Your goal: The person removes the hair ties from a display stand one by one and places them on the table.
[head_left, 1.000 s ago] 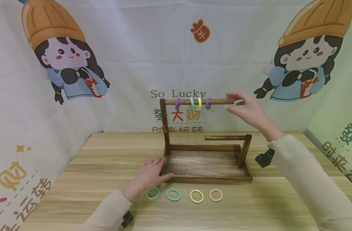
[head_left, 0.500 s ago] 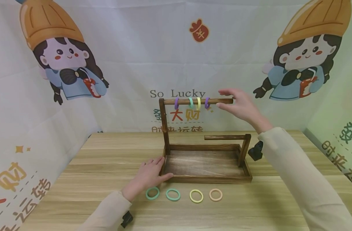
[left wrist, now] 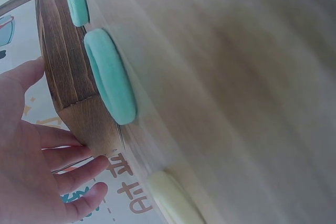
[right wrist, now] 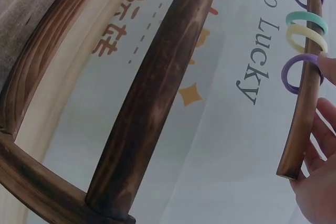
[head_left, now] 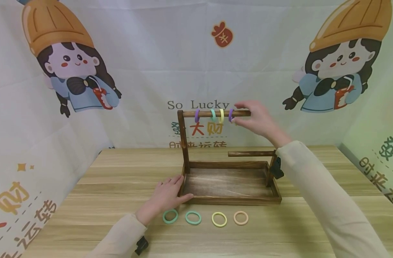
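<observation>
Right hand [head_left: 259, 122] is raised at the free end of the upper dark wooden rod [head_left: 212, 113] of the dark wooden rack with a tray base [head_left: 230, 200]. Its fingers cover the rod's tip in the head view. The fingertips [right wrist: 328, 69] touch the outermost purple hair ring [head_left: 231, 115] hanging on the rod; the right wrist view shows one fingertip on the ring's edge, the others lying straight beside the rod. Whether thumb and finger actually pinch the ring cannot be told: the contact is hidden behind the rod and cut off at the frame edge.

Further in on the rod hang a yellow ring [head_left: 221, 115], a mint-green ring [head_left: 213, 114] and a second purple ring [head_left: 197, 115].

Left hand [head_left: 166, 196] lies flat on the light wooden surface [head_left: 119, 186], fingers relaxed against the tray's front left corner, gripping nothing. The left wrist view is blurred and steeply angled; only palm and fingers beside the tray corner are readable.

In front of the tray lie four loose rings in a row: a green ring [head_left: 170, 216] just beside the left wrist, a teal ring [head_left: 193, 217], a pale yellow ring [head_left: 219, 219], a peach ring [head_left: 241, 217].

The rack's lower short rod [head_left: 249, 153] is partly hidden by the right sleeve.
</observation>
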